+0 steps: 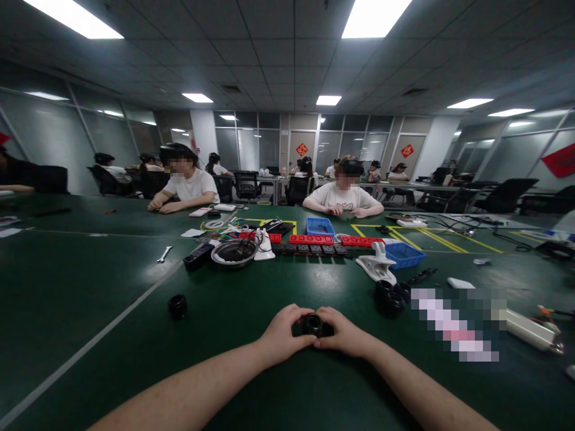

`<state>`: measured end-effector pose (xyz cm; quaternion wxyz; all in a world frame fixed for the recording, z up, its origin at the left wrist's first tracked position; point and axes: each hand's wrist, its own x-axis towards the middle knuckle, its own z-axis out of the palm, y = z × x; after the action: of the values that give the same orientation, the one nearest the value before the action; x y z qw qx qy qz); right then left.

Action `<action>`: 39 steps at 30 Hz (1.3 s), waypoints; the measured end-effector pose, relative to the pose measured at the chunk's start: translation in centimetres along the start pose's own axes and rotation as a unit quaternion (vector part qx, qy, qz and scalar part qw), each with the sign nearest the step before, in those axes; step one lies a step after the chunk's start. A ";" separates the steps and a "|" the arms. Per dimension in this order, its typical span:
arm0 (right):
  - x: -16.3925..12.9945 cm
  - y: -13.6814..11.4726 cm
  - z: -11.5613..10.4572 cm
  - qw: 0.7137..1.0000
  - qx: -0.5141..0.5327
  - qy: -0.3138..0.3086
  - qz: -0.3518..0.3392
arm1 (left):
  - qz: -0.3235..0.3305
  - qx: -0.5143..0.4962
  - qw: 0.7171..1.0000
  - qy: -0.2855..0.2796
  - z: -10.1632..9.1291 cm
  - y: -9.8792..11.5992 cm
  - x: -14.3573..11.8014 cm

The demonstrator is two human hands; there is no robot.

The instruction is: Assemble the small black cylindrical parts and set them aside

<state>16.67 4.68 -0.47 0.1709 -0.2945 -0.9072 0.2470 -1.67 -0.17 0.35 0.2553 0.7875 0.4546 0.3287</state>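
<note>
Between my two hands is a small round black part (313, 324) with a hole in its top, low over the green table. My left hand (286, 333) grips its left side with thumb and fingers. From the right, my right hand (342, 334) closes round the same part, and the thumbs nearly meet in front of it. A similar black ring-shaped part (178, 306) sits alone to the left. Several more black round parts (390, 297) stand in a cluster to the right of my hands.
Ahead lie a metal dish (234, 254), red socket strips (311, 239), a white clip base (376, 263) and blue trays (405, 255). A wrench (164, 254) rests at left, a pale cylinder (532, 331) at right. Two people sit across the green table (215, 395).
</note>
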 end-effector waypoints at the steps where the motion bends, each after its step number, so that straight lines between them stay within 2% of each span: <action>1: 0.0 0.1 0.1 1.000 0.000 0.002 0.001 | 0.005 -0.001 1.000 0.003 0.0 0.1 0.0; 7: 0.0 0.0 0.3 1.000 -0.007 0.009 0.014 | 0.009 -0.008 1.000 0.006 -0.1 0.2 0.0; 11: 0.2 -0.4 0.8 0.996 -0.030 0.031 0.080 | -0.028 0.008 1.000 -0.009 -0.1 0.4 0.0; 16: 0.5 -1.3 1.7 0.983 -0.099 0.071 0.135 | -0.043 0.027 0.999 -0.006 -0.2 0.7 0.1; 22: 0.6 -2.3 2.2 0.969 -0.167 0.094 0.157 | -0.051 0.036 0.998 0.023 0.1 0.4 0.1; 25: 0.5 -2.0 1.7 0.981 -0.120 0.084 0.125 | -0.047 0.024 0.998 0.020 0.1 0.3 0.1; 28: 0.3 -1.4 0.4 0.998 -0.025 0.024 0.054 | -0.036 0.010 0.999 0.001 -0.2 0.3 0.0; 31: 0.1 -1.0 -1.0 0.997 0.065 -0.039 0.011 | -0.024 -0.004 1.000 -0.015 -0.5 0.2 0.1; 33: 0.1 -0.9 -1.5 0.993 0.106 -0.054 -0.008 | -0.018 -0.011 1.000 -0.022 -0.6 0.2 0.2; 35: 0.2 -0.7 -1.4 0.991 0.123 -0.046 -0.004 | -0.017 -0.014 0.999 -0.025 -0.5 0.1 0.2; 39: 0.3 -0.2 -0.4 0.992 0.113 -0.003 0.059 | -0.033 -0.009 0.999 -0.016 -0.3 0.1 0.4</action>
<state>16.56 4.88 0.03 0.1851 -0.3251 -0.8554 0.3582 -1.71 0.17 0.69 0.2807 0.7751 0.4727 0.3115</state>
